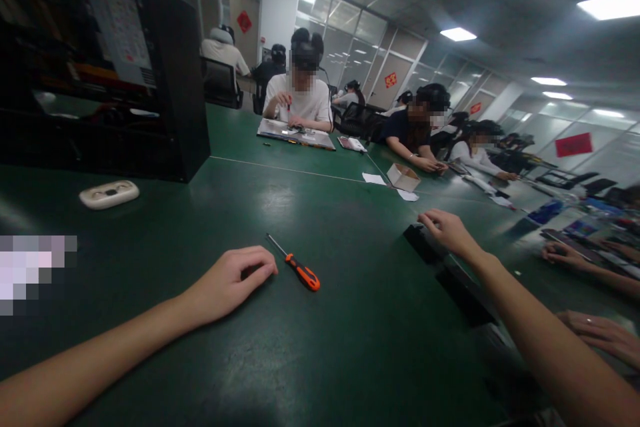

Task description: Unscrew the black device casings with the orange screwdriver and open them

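My left hand [235, 282] rests on the green table, fingers loosely bent, with a dark gap between thumb and forefinger and nothing seen in it. Just right of its fingertips lies a screwdriver [303, 272] with an orange and black handle, its shaft pointing up and left. They do not touch. Farther right, my right hand [448, 230] is at a flat black piece [423, 245], with its fingers bent down at the far end. The fingertips' undersides are hidden, so I cannot tell what they grip. Another long black piece [465, 297] lies below, partly behind my forearm.
A black open computer case [173, 80] stands at left, a cream oval case [109, 195] before it. A small box [403, 176] and white papers [373, 179] lie farther back. Across the table a person works over a flat panel [300, 133]. Another person's hands [603, 333] are at right.
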The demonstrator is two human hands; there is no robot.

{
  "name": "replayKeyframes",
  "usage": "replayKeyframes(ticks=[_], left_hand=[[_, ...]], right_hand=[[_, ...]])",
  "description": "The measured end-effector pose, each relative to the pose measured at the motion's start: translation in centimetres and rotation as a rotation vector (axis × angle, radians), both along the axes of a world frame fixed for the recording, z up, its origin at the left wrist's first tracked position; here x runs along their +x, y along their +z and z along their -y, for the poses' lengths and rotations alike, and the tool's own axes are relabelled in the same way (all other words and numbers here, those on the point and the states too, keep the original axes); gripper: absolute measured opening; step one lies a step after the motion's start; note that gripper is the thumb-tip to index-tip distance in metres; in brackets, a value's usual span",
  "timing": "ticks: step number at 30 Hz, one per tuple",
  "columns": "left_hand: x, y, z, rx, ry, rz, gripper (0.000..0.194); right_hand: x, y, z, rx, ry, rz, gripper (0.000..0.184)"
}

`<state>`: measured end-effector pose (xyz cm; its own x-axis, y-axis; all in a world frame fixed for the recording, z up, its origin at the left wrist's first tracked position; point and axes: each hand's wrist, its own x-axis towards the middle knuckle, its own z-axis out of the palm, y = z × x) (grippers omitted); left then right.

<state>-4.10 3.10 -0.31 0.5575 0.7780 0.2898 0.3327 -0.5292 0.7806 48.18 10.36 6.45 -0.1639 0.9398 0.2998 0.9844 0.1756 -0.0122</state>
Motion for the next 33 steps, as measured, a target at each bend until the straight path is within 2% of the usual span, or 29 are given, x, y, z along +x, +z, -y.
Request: replayKeyframes(ticks=[3, 6, 14, 21, 25, 29, 33], left_hand=[[0.0, -0.1, -0.1, -0.003, -0.026, -0.042, 0.029], [-0.1, -0.1, -0.1, -0.003, -0.029, -0.051, 0.028], [-0.2, 0.3, 0.3, -0.008, -0.029, -0.088, 0.025], [0.1, 0.3, 0.3, 0.028, -0.023, -0.097, 0.024], [0.2, 0.4, 0.4, 0.054, 0.016, -0.085, 0.021], [0.1, 0.5, 0.2, -0.019, 0.059, -0.036, 0.023], [-0.2, 0.5, -0.1, -0.093, 0.140, 0.054, 0.024]], right_hand=[[-0.3, -1.6, -0.7, 0.029, 0.044, 0.001, 0.040], [-0.1, -2.4, -0.8, 0.053, 0.055, -0.022, 0.040], [0.4, -2.3, -2.0, -0.039, 0.130, -0.012, 0.035], [0.4, -2.6, -2.3, -0.045, 0.120, 0.080, 0.036], [0.0, -2.1, -2.0, -0.051, 0.117, 0.113, 0.036], [-0.8, -0.6, 0.3, -0.037, 0.057, 0.097, 0.037], [-1.0, 0.1, 6.0, 0.000, -0.096, 0.054, 0.051]])
